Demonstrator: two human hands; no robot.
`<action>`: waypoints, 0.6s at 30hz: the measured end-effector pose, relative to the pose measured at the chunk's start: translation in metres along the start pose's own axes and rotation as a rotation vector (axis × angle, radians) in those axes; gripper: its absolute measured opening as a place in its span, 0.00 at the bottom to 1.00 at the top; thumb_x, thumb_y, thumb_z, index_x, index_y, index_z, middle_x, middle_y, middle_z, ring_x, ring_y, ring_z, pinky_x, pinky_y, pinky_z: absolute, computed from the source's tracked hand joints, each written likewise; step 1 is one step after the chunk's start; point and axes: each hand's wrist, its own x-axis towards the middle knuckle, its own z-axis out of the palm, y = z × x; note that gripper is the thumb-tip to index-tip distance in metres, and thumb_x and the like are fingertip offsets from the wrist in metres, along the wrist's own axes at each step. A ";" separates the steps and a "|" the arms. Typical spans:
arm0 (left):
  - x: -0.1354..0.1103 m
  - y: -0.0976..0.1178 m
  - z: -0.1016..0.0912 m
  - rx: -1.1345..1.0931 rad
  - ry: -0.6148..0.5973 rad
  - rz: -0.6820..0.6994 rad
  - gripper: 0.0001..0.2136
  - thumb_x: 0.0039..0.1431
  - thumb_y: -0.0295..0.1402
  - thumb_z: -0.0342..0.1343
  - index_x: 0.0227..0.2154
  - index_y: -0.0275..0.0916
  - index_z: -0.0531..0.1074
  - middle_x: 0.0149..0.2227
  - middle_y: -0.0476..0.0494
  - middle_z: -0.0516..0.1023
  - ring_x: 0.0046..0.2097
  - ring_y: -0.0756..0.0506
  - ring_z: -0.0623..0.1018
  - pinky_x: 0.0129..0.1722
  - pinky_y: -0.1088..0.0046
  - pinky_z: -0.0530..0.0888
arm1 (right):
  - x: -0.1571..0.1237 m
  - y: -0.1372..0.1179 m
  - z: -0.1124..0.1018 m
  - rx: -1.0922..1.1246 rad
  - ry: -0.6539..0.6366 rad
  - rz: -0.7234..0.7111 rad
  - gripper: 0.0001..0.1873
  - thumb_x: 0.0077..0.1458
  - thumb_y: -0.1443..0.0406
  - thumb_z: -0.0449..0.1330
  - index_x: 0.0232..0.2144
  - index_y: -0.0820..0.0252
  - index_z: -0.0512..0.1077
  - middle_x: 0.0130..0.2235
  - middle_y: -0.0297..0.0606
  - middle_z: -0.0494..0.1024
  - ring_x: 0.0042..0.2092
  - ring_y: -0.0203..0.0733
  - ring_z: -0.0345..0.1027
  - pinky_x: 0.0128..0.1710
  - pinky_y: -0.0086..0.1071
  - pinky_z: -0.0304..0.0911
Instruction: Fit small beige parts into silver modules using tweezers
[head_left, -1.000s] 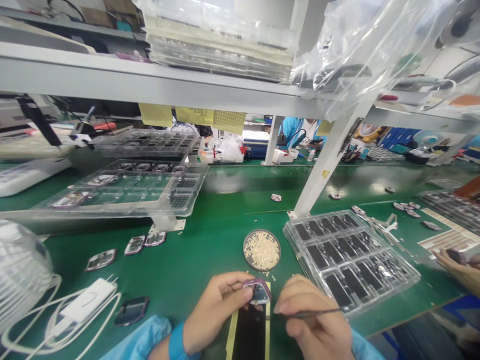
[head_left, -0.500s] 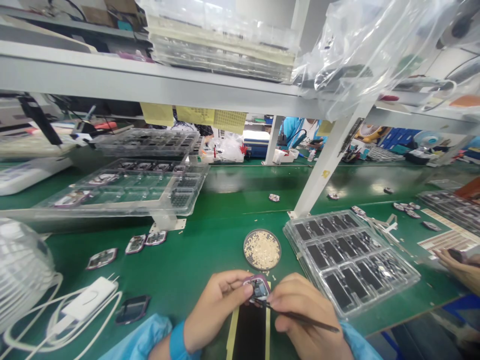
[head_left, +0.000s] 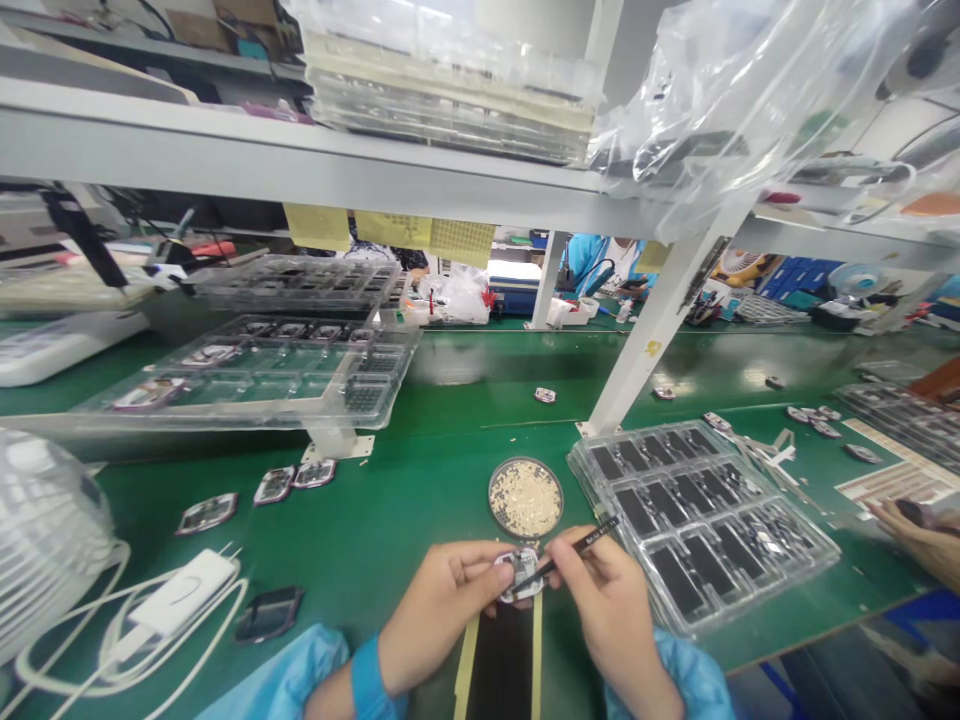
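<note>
Between the thumb and fingers of my left hand [head_left: 454, 595] is a small device housing [head_left: 523, 577] with a pale rim and electronic parts inside. My right hand [head_left: 604, 600] is closed around dark tweezers [head_left: 592, 537], their tip touching the inside of the housing. Both hands are above a black strip [head_left: 504, 665] edged with yellow tape. Just beyond them stands a round dish [head_left: 526, 497] full of small cream-coloured pieces, a few of which lie loose beside it.
Clear trays [head_left: 701, 520] of dark screens lie to the right, near a co-worker's hand [head_left: 919, 535]. At left are several housings [head_left: 208, 513], a white adapter [head_left: 184, 595] with looped cable and a white fan [head_left: 49, 540]. A shelf post [head_left: 645, 340] rises ahead.
The tweezers have swung from pointing down-right to pointing up-right, and my right hand has turned with them. The housing is tilted differently in my left hand.
</note>
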 end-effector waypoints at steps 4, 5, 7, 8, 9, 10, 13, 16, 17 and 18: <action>-0.002 0.000 0.001 0.030 0.010 0.032 0.17 0.61 0.43 0.64 0.49 0.39 0.81 0.41 0.41 0.85 0.41 0.45 0.82 0.42 0.75 0.76 | 0.005 0.003 -0.001 0.028 0.020 0.117 0.20 0.59 0.50 0.68 0.28 0.61 0.75 0.20 0.34 0.74 0.24 0.40 0.70 0.26 0.26 0.68; -0.002 -0.001 0.001 0.046 0.014 0.043 0.17 0.62 0.43 0.64 0.49 0.39 0.81 0.42 0.41 0.85 0.43 0.44 0.83 0.46 0.73 0.76 | 0.006 0.003 -0.001 0.026 0.013 0.132 0.21 0.59 0.50 0.69 0.27 0.61 0.75 0.20 0.35 0.75 0.24 0.40 0.70 0.26 0.27 0.68; -0.002 -0.002 0.000 0.106 0.068 0.077 0.16 0.62 0.43 0.63 0.48 0.39 0.81 0.45 0.41 0.85 0.46 0.42 0.83 0.50 0.70 0.77 | 0.004 0.003 -0.002 0.025 -0.006 0.151 0.22 0.59 0.50 0.69 0.26 0.61 0.75 0.20 0.36 0.75 0.23 0.40 0.70 0.26 0.27 0.67; -0.002 -0.002 0.000 0.129 0.115 0.092 0.17 0.61 0.43 0.64 0.48 0.39 0.82 0.46 0.40 0.84 0.47 0.41 0.82 0.51 0.68 0.77 | 0.002 0.003 -0.002 0.027 -0.018 0.156 0.21 0.59 0.50 0.69 0.26 0.61 0.75 0.21 0.36 0.76 0.23 0.41 0.71 0.26 0.28 0.68; -0.001 -0.002 -0.001 0.138 0.159 0.099 0.17 0.60 0.44 0.64 0.47 0.38 0.82 0.46 0.39 0.84 0.48 0.40 0.82 0.51 0.68 0.77 | -0.001 0.003 -0.002 0.030 -0.027 0.153 0.21 0.60 0.51 0.68 0.27 0.61 0.75 0.22 0.37 0.76 0.24 0.41 0.71 0.26 0.28 0.68; 0.000 -0.001 -0.001 0.129 0.191 0.098 0.18 0.59 0.44 0.65 0.46 0.37 0.82 0.46 0.39 0.84 0.48 0.39 0.82 0.51 0.67 0.77 | -0.003 0.002 -0.002 0.033 -0.038 0.135 0.19 0.61 0.52 0.68 0.27 0.61 0.76 0.24 0.37 0.77 0.25 0.41 0.72 0.27 0.28 0.69; 0.001 0.004 -0.002 0.041 0.183 0.062 0.20 0.56 0.45 0.67 0.45 0.35 0.82 0.44 0.37 0.85 0.45 0.39 0.83 0.48 0.68 0.78 | -0.010 0.000 -0.001 0.023 -0.063 -0.052 0.11 0.66 0.60 0.65 0.32 0.58 0.78 0.32 0.38 0.80 0.34 0.44 0.76 0.35 0.31 0.73; 0.000 0.010 -0.001 0.015 0.153 0.041 0.20 0.57 0.45 0.67 0.45 0.34 0.81 0.43 0.37 0.85 0.42 0.42 0.83 0.42 0.73 0.78 | -0.012 -0.003 -0.003 -0.027 -0.091 -0.318 0.05 0.67 0.68 0.63 0.40 0.54 0.79 0.38 0.37 0.81 0.41 0.45 0.76 0.44 0.34 0.72; -0.001 0.012 -0.001 0.022 0.155 0.037 0.20 0.57 0.45 0.67 0.45 0.34 0.81 0.43 0.37 0.85 0.42 0.43 0.83 0.40 0.74 0.77 | -0.012 -0.004 -0.005 -0.045 -0.102 -0.371 0.07 0.67 0.69 0.62 0.42 0.53 0.78 0.39 0.36 0.80 0.43 0.45 0.75 0.46 0.34 0.71; -0.001 0.013 -0.001 0.030 0.160 0.035 0.20 0.57 0.45 0.67 0.45 0.34 0.81 0.43 0.37 0.85 0.42 0.43 0.83 0.39 0.76 0.77 | -0.011 -0.004 -0.006 -0.052 -0.111 -0.400 0.07 0.68 0.70 0.61 0.44 0.52 0.78 0.40 0.36 0.80 0.43 0.45 0.75 0.46 0.35 0.71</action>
